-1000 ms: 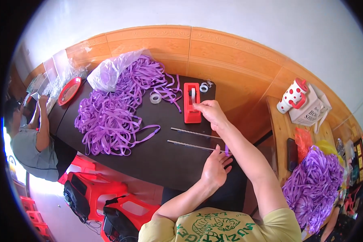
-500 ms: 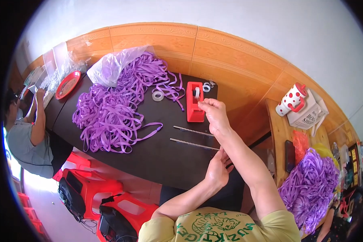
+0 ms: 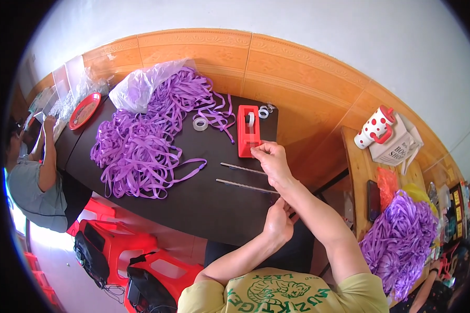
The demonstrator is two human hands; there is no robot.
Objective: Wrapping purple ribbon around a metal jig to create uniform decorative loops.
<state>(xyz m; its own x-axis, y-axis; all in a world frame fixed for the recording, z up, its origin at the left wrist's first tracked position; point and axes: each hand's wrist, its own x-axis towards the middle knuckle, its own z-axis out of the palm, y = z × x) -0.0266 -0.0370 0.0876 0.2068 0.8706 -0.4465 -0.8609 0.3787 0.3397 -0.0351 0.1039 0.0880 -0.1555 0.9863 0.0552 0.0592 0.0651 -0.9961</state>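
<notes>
On the dark table stands a red tape dispenser (image 3: pixel 249 136) with a roll of clear tape in it. My right hand (image 3: pixel 272 163) is at the dispenser's near end, thumb and fingertips pinched together; whatever is between them is too small to make out. Lower down, by the table's near right edge, my left hand (image 3: pixel 280 223) is curled, its fingertips partly behind my right forearm. What it holds, if anything, is hidden. Two thin, narrow strips (image 3: pixel 243 184) lie side by side on the table, left of my hands.
A tangled heap of purple straps (image 3: pixel 136 151) covers the table's left part, partly under a clear plastic bag (image 3: pixel 141 86). Loose tape rolls (image 3: pixel 200 124) lie nearby. At right, a wooden bench (image 3: pixel 357 172) bears a dotted tumbler (image 3: pixel 373 128) and more purple straps (image 3: pixel 399 240). Another person (image 3: pixel 39 182) sits left.
My right hand has moved slightly down and toward me, still pinched at the dispenser's near end. My left hand's fingers have drawn closer together. The whole view has shifted slightly.
</notes>
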